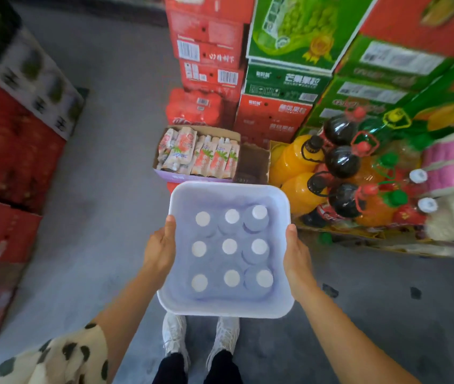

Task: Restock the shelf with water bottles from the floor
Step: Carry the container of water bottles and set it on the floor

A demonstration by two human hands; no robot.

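A pale translucent plastic tub (228,192) is held in the air in front of me, above my shoes. Inside it stand several water bottles (230,247) with white caps, seen from above in three rows. My left hand (160,249) grips the tub's left rim, thumb over the edge. On the opposite rim my right hand (298,259) holds on the same way. No shelf is in view.
An open carton of drink pouches (198,153) sits on the grey floor just ahead. Stacked red and green boxes (284,79) rise behind it. Large orange and dark soda bottles (339,162) crowd the right. Red cartons (7,151) line the left.
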